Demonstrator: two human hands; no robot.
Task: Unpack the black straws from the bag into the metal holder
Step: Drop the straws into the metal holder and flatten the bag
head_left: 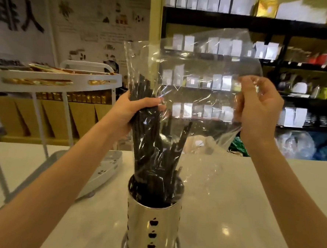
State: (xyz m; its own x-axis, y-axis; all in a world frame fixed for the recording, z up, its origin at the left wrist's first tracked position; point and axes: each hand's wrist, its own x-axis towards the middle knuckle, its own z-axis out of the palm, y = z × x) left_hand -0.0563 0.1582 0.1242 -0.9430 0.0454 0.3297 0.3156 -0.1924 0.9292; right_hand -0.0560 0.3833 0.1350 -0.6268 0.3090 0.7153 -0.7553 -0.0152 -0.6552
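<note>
A shiny metal holder (153,221) with apple-shaped cutouts stands on the white counter, bottom centre. A bundle of black straws (148,142) stands in it, lower ends inside the holder, upper part still wrapped by a clear plastic bag (200,68). My left hand (133,110) grips the straws through the bag above the holder. My right hand (259,110) pinches the bag's right edge and holds it up and spread to the right. A few straws lean to the right inside the bag.
The white counter (240,205) runs across the foreground. A white tiered rack (52,78) with gold packets stands at the left, its base on the counter. Dark shelves (277,63) with white boxes and kettles fill the background right.
</note>
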